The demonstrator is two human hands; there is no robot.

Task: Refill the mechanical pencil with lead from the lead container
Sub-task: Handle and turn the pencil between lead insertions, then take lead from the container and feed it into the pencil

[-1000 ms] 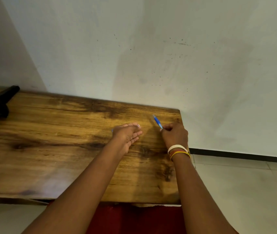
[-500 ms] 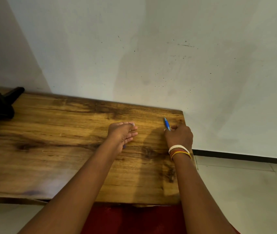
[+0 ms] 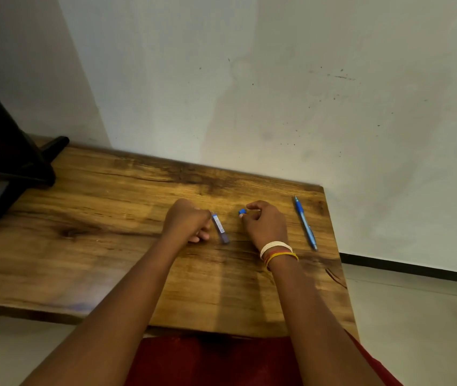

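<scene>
A blue mechanical pencil (image 3: 305, 222) lies on the wooden table (image 3: 96, 218) near its right edge, untouched. My left hand (image 3: 187, 221) is closed on the top end of a slim blue lead container (image 3: 219, 227), whose lower end rests on the wood. A hand's width to the right, my right hand (image 3: 266, 225) pinches a small blue cap (image 3: 241, 212) between fingertips, separate from the container. The pencil lies just right of my right hand.
A black stand or chair leg (image 3: 12, 174) occupies the table's far left. The white wall (image 3: 277, 93) rises directly behind the table. The table's right edge drops to a tiled floor (image 3: 422, 330). Red cloth (image 3: 207, 360) shows below the near edge.
My right hand has let go of the pencil, which now lies on the table, and holds the blue cap. My left hand has lifted the lead container into view.
</scene>
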